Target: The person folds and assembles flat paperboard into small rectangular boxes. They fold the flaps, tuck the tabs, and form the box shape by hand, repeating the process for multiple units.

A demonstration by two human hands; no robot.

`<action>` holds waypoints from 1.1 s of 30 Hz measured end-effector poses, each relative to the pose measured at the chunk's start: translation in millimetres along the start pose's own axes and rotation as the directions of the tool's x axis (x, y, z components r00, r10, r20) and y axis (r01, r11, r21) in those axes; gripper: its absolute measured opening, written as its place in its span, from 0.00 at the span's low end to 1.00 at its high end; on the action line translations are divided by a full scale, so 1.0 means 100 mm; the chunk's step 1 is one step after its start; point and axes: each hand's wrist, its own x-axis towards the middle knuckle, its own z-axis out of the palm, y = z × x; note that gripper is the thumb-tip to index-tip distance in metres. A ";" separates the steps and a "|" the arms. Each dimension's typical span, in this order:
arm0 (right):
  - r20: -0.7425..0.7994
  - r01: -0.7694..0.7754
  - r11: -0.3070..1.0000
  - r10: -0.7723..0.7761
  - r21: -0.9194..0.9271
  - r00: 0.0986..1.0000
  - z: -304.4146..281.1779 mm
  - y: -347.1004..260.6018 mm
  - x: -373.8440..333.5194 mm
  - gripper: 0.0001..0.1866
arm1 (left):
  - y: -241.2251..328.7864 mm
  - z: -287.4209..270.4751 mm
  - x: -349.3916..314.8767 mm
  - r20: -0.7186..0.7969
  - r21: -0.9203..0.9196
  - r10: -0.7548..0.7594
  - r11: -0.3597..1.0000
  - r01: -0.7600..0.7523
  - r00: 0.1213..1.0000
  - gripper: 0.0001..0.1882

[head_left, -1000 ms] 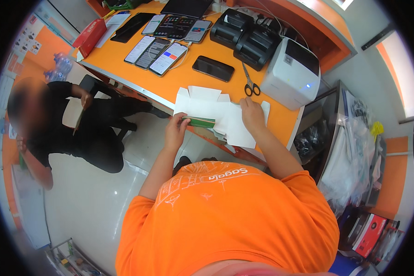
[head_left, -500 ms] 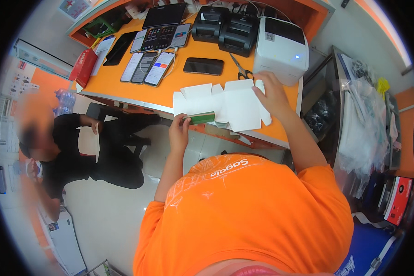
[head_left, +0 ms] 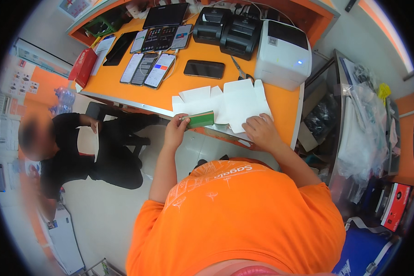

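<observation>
The unfolded white card (head_left: 241,102) has splayed flaps (head_left: 194,94) beside a green strip (head_left: 201,120).

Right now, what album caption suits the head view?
Left hand grips a green piece; right hand touches white cardboard on an orange table.

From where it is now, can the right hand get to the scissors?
Probably yes, by reaching over the white card sheet that lies between the right hand and the scissors; nothing seems to stand on it, though the white printer is close beside them.
</observation>
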 end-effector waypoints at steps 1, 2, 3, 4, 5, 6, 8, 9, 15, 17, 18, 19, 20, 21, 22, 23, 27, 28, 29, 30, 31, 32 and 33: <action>0.001 0.030 1.000 -0.030 -0.008 1.000 0.02 0.03 0.00 0.09 | 0.01 0.00 0.00 0.011 -0.015 -0.033 0.999 0.034 0.999 0.13; -0.014 0.030 0.999 -0.030 0.033 0.999 0.04 0.05 -0.01 0.08 | 0.01 0.01 -0.01 -0.011 0.006 -0.038 0.999 0.038 0.999 0.13; -0.031 0.031 0.997 -0.029 0.073 0.999 0.07 0.08 -0.02 0.08 | 0.00 0.01 -0.01 -0.019 -0.003 -0.018 1.000 0.018 1.000 0.13; -0.047 0.033 0.993 -0.028 0.112 0.999 0.09 0.10 -0.03 0.08 | -0.02 0.03 -0.01 -0.028 -0.029 -0.012 0.999 0.012 1.000 0.13; -0.041 0.018 0.989 -0.013 0.144 0.999 0.11 0.12 -0.03 0.08 | -0.06 0.05 -0.01 -0.031 -0.080 0.000 0.997 -0.003 1.000 0.14; -0.033 0.004 0.985 0.001 0.173 0.999 0.13 0.14 -0.03 0.08 | -0.09 0.05 -0.02 -0.038 -0.088 0.018 0.996 -0.021 0.999 0.14; 0.086 -0.082 0.960 0.061 0.267 0.994 0.14 0.18 0.01 0.08 | -0.17 0.05 -0.01 -0.039 -0.188 0.092 0.977 -0.097 0.995 0.14; 0.188 -0.156 0.935 0.099 0.318 0.977 0.15 0.21 0.06 0.08 | -0.19 0.04 -0.01 -0.035 -0.113 0.071 0.991 -0.074 0.997 0.14; 0.485 -0.485 0.753 0.254 0.444 0.837 0.11 0.41 0.42 0.12 | -0.18 0.00 0.04 -0.005 -0.197 0.093 0.976 -0.092 0.996 0.14; 0.505 -0.540 0.668 0.274 0.512 0.818 0.12 0.41 0.42 0.16 | -0.18 0.00 0.04 0.000 -0.185 0.030 0.982 -0.029 1.000 0.14; 0.510 -0.567 0.605 0.289 0.559 0.810 0.12 0.41 0.41 0.17 | -0.19 0.00 0.05 -0.008 -0.230 0.032 0.973 -0.033 0.999 0.14; 0.549 -0.628 0.521 0.320 0.579 0.772 0.12 0.40 0.37 0.19 | -0.21 0.00 0.05 -0.014 -0.193 0.079 0.978 -0.081 0.997 0.13; 0.433 -0.519 0.610 0.298 0.598 0.850 0.11 0.38 0.32 0.20 | -0.23 -0.01 0.05 -0.011 -0.144 0.059 0.988 -0.059 0.998 0.13; 0.350 -0.444 0.679 0.283 0.584 0.893 0.09 0.38 0.26 0.21 | -0.26 -0.02 0.04 -0.011 -0.099 0.013 0.995 -0.014 1.000 0.13; 0.279 -0.377 0.742 0.261 0.554 0.924 0.05 0.35 0.17 0.22 | -0.28 -0.02 0.03 -0.005 -0.208 0.115 0.972 -0.113 0.993 0.12; 0.235 -0.336 0.814 0.251 0.474 0.939 -0.01 0.34 0.07 0.22 | -0.30 -0.03 0.04 0.009 -0.178 0.095 0.980 -0.092 0.995 0.12; 0.186 -0.226 0.957 0.192 0.184 0.964 -0.32 0.49 -0.14 0.25 | -0.29 -0.08 0.07 0.024 -0.113 0.080 0.991 -0.077 0.997 0.13; 0.229 -0.229 0.964 0.195 0.133 0.954 -0.38 0.52 -0.19 0.25 | -0.27 -0.09 0.06 0.039 -0.144 0.062 0.988 -0.056 0.997 0.13; 0.198 -0.151 0.980 0.124 0.126 0.972 -0.40 0.56 -0.21 0.25 | -0.25 -0.10 0.07 0.022 -0.082 0.070 0.994 -0.068 0.997 0.14; 0.192 -0.090 0.989 0.067 0.115 0.979 -0.41 0.59 -0.24 0.25 | -0.23 -0.12 0.09 0.022 -0.034 0.052 0.998 -0.051 0.998 0.14; 0.208 -0.046 0.993 0.023 0.109 0.978 -0.40 0.61 -0.27 0.25 | -0.22 -0.12 0.10 0.021 0.024 -0.013 1.000 0.012 1.000 0.15; 0.159 0.033 0.996 -0.046 0.083 0.986 -0.37 0.62 -0.29 0.23 | -0.21 -0.12 0.08 0.012 0.034 0.043 0.998 -0.043 0.999 0.14; 0.126 0.095 0.994 -0.102 0.058 0.987 -0.33 0.63 -0.31 0.22 | -0.20 -0.13 0.09 0.009 0.039 0.048 0.998 -0.048 0.999 0.14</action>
